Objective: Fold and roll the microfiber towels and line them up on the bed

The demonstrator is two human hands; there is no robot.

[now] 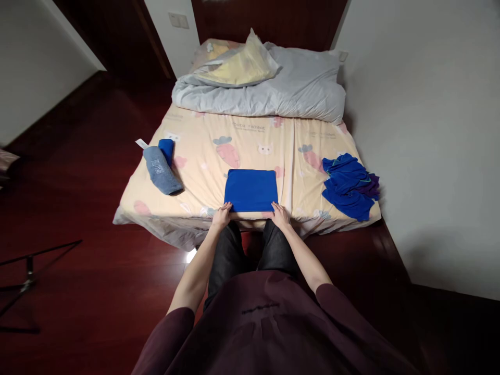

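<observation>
A blue towel point(251, 190), folded into a flat rectangle, lies near the front edge of the bed. My left hand point(222, 214) holds its near left corner, and my right hand point(280, 214) holds the near right corner. The fingers of both hands rest on the cloth, with the thumbs partly hidden. Off to the left are a rolled grey-blue towel point(161, 171) with a white tag and a blue roll point(166, 150) beside it. At the right lies a crumpled heap of blue cloths point(347, 187) with a purple piece in it.
The bed point(199, 148) has a cream sheet with carrot prints. A grey quilt point(304, 86) and a pale yellow pillow point(250, 65) are bunched at the far end. A white wall point(429, 130) stands close on the right. Black stand legs point(29, 271) are on the floor at left.
</observation>
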